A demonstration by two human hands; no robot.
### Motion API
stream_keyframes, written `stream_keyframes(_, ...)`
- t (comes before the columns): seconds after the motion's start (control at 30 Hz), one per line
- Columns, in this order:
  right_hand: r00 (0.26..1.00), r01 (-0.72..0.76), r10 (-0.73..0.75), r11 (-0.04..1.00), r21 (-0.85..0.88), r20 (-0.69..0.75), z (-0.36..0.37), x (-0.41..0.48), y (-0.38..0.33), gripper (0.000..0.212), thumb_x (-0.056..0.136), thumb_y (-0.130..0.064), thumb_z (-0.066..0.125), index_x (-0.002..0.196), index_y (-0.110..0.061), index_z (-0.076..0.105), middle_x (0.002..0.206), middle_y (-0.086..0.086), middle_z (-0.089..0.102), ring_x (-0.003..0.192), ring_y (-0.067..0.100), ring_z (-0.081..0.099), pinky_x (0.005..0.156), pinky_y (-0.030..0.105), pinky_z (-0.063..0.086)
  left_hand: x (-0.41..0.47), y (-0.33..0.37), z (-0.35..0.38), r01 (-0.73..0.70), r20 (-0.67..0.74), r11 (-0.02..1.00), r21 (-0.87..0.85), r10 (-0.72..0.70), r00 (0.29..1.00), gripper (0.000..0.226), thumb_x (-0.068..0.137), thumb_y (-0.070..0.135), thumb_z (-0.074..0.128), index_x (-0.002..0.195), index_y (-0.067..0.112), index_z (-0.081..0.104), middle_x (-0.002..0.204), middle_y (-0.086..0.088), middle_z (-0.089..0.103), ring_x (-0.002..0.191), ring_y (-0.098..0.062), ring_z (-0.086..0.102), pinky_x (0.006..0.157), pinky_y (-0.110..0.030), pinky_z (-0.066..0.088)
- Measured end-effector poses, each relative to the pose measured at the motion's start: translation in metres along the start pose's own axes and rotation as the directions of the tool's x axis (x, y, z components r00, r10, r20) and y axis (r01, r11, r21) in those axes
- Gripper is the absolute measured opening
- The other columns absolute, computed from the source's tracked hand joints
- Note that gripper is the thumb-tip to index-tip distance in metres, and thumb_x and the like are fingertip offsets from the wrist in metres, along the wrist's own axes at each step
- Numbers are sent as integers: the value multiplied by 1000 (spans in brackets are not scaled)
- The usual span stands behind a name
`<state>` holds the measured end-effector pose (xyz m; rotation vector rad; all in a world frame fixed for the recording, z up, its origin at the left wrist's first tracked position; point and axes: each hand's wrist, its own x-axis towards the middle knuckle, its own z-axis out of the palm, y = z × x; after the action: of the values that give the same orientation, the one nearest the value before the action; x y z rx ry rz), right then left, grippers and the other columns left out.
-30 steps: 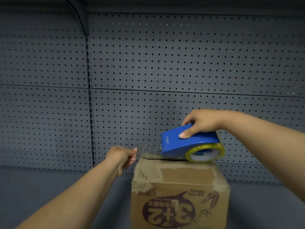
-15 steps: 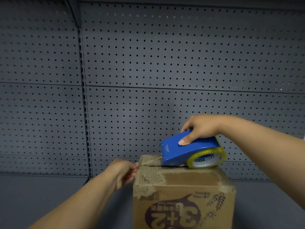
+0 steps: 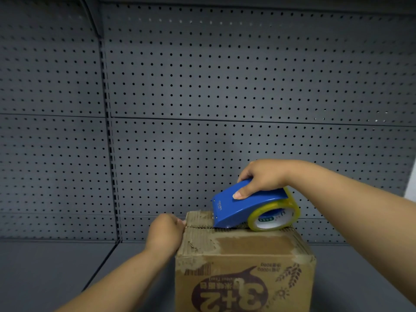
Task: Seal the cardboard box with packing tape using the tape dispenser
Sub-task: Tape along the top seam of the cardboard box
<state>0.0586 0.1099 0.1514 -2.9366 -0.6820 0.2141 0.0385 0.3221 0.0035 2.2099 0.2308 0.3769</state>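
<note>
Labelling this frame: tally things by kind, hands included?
Hands: 2, left hand and right hand
Cardboard box: 1
Tape dispenser: 1
Tape roll: 1
Total: 5

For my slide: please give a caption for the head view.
Right hand runs dispenser along box seam; left hand steadies it.

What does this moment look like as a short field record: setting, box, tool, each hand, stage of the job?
setting: grey pegboard wall behind a grey shelf
box: cardboard, flaps closed, top surface torn, print upside down
tape dispenser: blue, yellowish roll, resting on the top seam
right hand: grips the dispenser from above
left hand: pressed against the box's left top edge
stage: taping under way; laid tape too hard to see
</note>
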Motion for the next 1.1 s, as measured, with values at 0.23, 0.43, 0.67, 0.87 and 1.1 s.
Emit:
stream_keyframes(0.23,1000,12,-12,1000,-11,-16,2,3,1,44,77,-59,61,105,-26,68,103,-5,71,90,14,66,77,27,50,-5,12,1,58,197,998,3,-57,979,37,98,16,36,62,9,44,62,-4,43,59,-18,40,58,-28,28)
stream_keyframes(0.43,1000,-6,6,1000,-19,6,-1,0,3,47,76,-62,59,107,-27,68,104,-7,70,90,12,65,82,28,50,-4,27,-2,43,328,951,307,-148,933,30,92,1,30,67,10,45,72,-7,45,65,-14,43,55,-21,32)
stream_keyframes(0.67,999,-23,25,999,-38,38,-4,2,3,49,77,-64,56,110,-29,67,105,-9,69,86,10,62,81,25,48,-15,37,11,-351,383,818,456,176,907,55,100,28,15,151,13,2,160,-4,-4,148,-16,-3,119,-32,1)
stream_keyframes(0.87,999,17,-16,1000,-19,45,-2,4,6,53,77,-63,55,126,-41,52,109,-14,51,102,11,53,92,26,41,-12,34,16,-381,505,781,495,99,858,55,101,32,10,151,13,-2,160,-5,-7,148,-18,-6,120,-31,2)
stream_keyframes(1.1,969,57,-70,997,60,235,-16,-5,20,79,68,-36,79,135,-45,37,127,-18,43,116,12,48,101,27,41,-8,29,17,-396,523,766,506,92,847,55,100,30,10,150,13,-4,160,-6,-9,147,-18,-8,120,-32,1)
